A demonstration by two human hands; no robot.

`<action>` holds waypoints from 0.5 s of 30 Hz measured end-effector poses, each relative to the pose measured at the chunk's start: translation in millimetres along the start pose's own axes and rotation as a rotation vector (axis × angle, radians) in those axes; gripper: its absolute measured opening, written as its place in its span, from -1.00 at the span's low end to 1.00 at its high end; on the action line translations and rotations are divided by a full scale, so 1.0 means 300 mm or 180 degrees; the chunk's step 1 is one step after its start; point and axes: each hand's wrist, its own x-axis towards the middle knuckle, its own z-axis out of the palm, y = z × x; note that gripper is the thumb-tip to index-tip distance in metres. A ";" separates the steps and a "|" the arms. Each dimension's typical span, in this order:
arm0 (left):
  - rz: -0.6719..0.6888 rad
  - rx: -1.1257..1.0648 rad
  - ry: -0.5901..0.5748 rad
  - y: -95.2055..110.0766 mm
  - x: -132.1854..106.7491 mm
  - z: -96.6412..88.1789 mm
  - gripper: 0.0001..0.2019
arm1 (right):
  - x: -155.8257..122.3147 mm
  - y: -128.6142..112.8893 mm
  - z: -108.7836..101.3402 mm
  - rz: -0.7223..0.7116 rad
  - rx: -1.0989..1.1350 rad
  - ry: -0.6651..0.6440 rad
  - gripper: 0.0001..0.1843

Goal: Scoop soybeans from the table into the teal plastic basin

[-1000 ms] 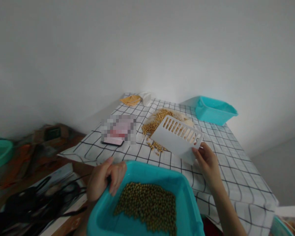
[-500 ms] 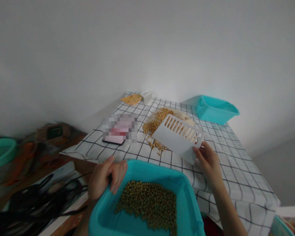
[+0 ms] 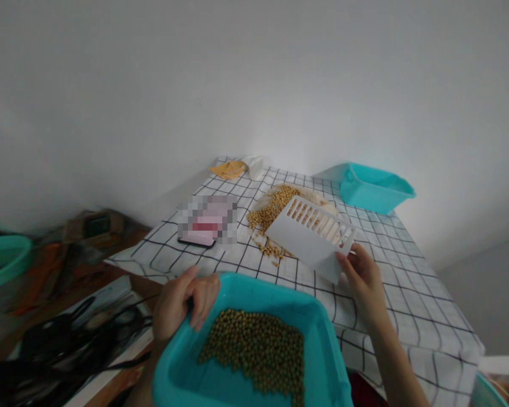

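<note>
My left hand point(image 3: 189, 299) is closed over the left rim of a turquoise plastic basin point(image 3: 275, 291), held low in front of me. Inside the basin lies a layer of round, dull yellow-green beans point(image 3: 258, 345). Between thumb and fingers, my right hand point(image 3: 360, 271) pinches the edge of a white slotted plastic panel point(image 3: 299, 240). The panel is tilted over the table, its row of long slots toward the far side. Behind and left of it, a heap of yellow soybeans point(image 3: 275, 203) is spread on the cloth, partly hidden by the panel.
A checked cloth point(image 3: 237, 251) covers the table against the wall. At the back right stands another turquoise basin point(image 3: 375, 189). A phone-like object with a blurred screen point(image 3: 206, 223) lies left; a yellow packet point(image 3: 229, 169) lies behind. Dark cables point(image 3: 80, 339) clutter the lower left.
The white panel and my right hand have shifted very slightly to the right. My left hand keeps its hold on the basin, and the beans look the same.
</note>
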 end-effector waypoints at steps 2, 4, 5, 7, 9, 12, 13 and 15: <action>-0.0007 -0.0013 -0.0019 -0.001 0.002 0.002 -0.32 | 0.000 0.000 0.000 -0.0013 -0.0080 -0.0046 -0.68; -0.0018 -0.0040 -0.0066 -0.002 0.003 0.004 -0.32 | 0.000 -0.001 0.000 -0.0059 -0.0148 -0.0074 -0.66; -0.0024 -0.0053 -0.0066 -0.003 0.003 0.004 -0.32 | 0.000 -0.002 0.001 -0.0089 -0.0171 -0.0073 -0.65; -0.0020 -0.0075 -0.0005 -0.005 0.002 0.005 -0.33 | 0.000 -0.004 0.002 -0.0135 -0.0183 -0.0041 -0.64; 0.0016 -0.0099 0.0039 -0.006 0.000 0.004 -0.34 | -0.001 -0.007 0.002 -0.0136 -0.0183 -0.0014 -0.64; -0.0035 -0.0079 -0.0045 -0.009 -0.002 -0.002 -0.33 | -0.004 -0.014 0.003 -0.0043 -0.0241 -0.0095 -0.66; -0.0054 -0.0070 -0.0063 -0.010 -0.002 -0.004 -0.32 | -0.005 -0.015 0.004 -0.0014 -0.0256 -0.0140 -0.67; -0.0044 -0.0072 -0.0078 -0.012 -0.003 -0.010 -0.31 | -0.006 -0.015 0.003 0.0008 -0.0247 -0.0208 -0.67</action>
